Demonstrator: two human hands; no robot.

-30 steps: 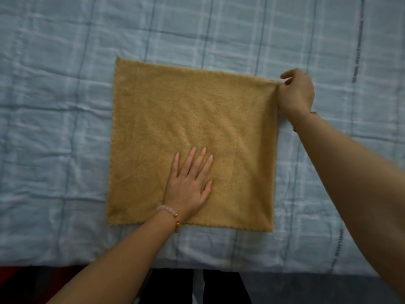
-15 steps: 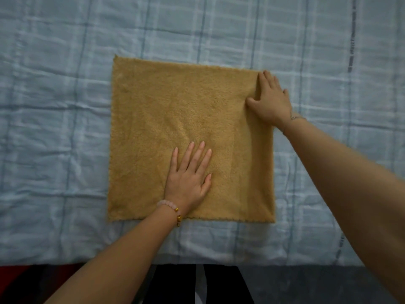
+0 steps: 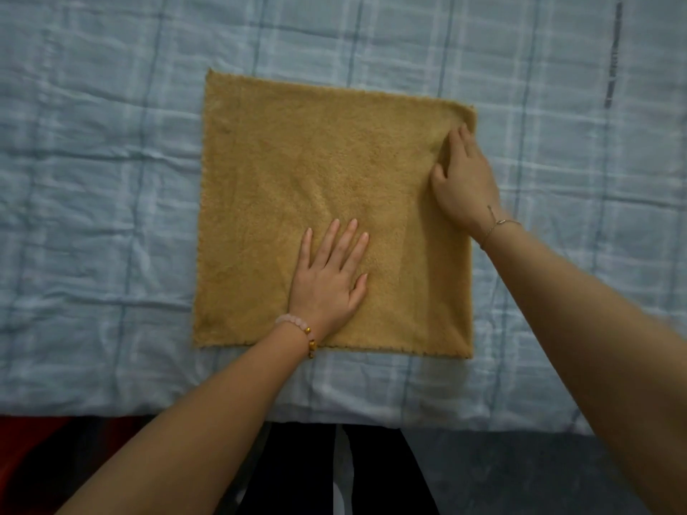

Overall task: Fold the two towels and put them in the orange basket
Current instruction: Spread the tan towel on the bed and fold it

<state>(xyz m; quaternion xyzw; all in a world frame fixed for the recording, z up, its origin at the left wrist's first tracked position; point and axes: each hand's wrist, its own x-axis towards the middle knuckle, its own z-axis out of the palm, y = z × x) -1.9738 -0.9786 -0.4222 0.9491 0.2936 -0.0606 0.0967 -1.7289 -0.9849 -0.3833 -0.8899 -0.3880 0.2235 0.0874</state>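
1. We count one towel [image 3: 297,172], mustard-coloured and roughly square, spread flat in a single layer on a pale blue checked bedsheet [image 3: 93,180]. Its near edge lies close to the sheet's near edge.
2. We count two bare hands, both on the towel, and two bracelets, one on each wrist.
3. The left hand [image 3: 327,288] lies palm down on the near middle of the towel. Its fingers are straight and slightly fanned, pointing away, and its thumb is out to the right. It presses the cloth and grips nothing.
4. A pink bead bracelet [image 3: 295,325] (with a few amber beads) sits on the left wrist, at the towel's near hem.
5. The right hand [image 3: 464,184] rests palm down near the towel's right edge, towards its far right corner. Its fingers are held together and extended, its thumb is splayed left, and nothing is pinched. The cloth creases faintly around its fingertips.
6. A thin chain bracelet [image 3: 498,224] circles the right wrist, which is just off the towel's right edge.
7. Both forearms reach in from the near side, the right one from the near right corner.
8. A red shape [image 3: 22,440] shows at the near left, below the sheet. We cannot tell what it is.
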